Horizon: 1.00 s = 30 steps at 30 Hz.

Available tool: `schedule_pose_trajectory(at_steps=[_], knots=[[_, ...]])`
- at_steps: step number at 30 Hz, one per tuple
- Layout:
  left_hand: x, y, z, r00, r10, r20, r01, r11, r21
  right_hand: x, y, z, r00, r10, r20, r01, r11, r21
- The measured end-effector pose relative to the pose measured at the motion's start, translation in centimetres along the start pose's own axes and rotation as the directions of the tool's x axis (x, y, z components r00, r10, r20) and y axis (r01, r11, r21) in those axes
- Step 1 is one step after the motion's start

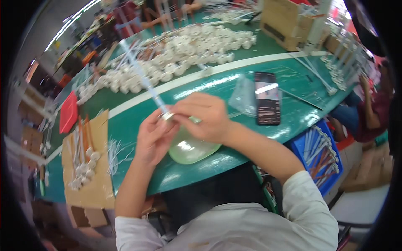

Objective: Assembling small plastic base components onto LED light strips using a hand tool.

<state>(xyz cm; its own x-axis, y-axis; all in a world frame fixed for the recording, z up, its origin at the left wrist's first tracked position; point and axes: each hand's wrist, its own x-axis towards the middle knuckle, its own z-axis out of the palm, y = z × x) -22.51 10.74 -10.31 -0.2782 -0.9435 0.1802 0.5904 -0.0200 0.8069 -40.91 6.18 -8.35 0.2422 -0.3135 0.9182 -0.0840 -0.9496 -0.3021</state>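
A long, pale bluish-white rod (140, 74) slants up and away toward the far left. At its near end is a small round whitish piece (167, 116), partly covered by fingers. My left hand (154, 136) is closed around this near end from the left. My right hand (203, 115) is closed too, its thumb and fingertips pinching at the round piece from the right. Anything finer between the fingertips is too small to make out. Below my hands, a pale green bowl (194, 154) sits near the table's front edge.
The green table (234, 144) holds a large heap of round white-ended rods (180, 50) at the back. A phone (268, 100) and clear plastic bag (243, 96) lie right. Left are cardboard (102, 167) and white strands (114, 157). A blue crate (335, 167) and another person (370, 108) are right.
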Motion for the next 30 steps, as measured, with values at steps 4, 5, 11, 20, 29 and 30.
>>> schedule_pose_trajectory(at_steps=[4,5,11,20,29,30], knots=[[-0.1,0.4,0.5,1.0,-0.007,0.02,0.007,1.0,0.014,-0.5,0.7,0.7,1.0,0.0,-0.025,-0.001,0.999,-0.045],[-0.1,0.4,0.8,1.0,0.009,-0.001,-0.009,1.0,-0.005,-0.6,0.9,0.9,0.999,0.004,-0.047,-0.003,1.0,0.015],[0.4,0.7,0.2,0.988,0.119,-0.095,-0.112,0.991,0.072,-0.5,0.7,-0.5,0.981,0.176,0.083,-0.177,0.984,0.007],[0.6,0.4,-0.9,0.923,0.332,-0.193,-0.226,0.876,0.425,-1.5,1.4,-0.9,0.569,0.204,0.796,-0.15,0.978,-0.143],[0.7,-0.2,0.5,0.943,0.268,-0.197,-0.138,0.853,0.503,0.2,0.3,-1.4,0.71,0.411,0.572,-0.564,0.818,0.113],[0.7,-0.1,0.6,0.939,0.272,-0.21,-0.132,0.85,0.511,0.3,0.3,-1.3,0.659,0.545,0.519,-0.711,0.677,0.191]])
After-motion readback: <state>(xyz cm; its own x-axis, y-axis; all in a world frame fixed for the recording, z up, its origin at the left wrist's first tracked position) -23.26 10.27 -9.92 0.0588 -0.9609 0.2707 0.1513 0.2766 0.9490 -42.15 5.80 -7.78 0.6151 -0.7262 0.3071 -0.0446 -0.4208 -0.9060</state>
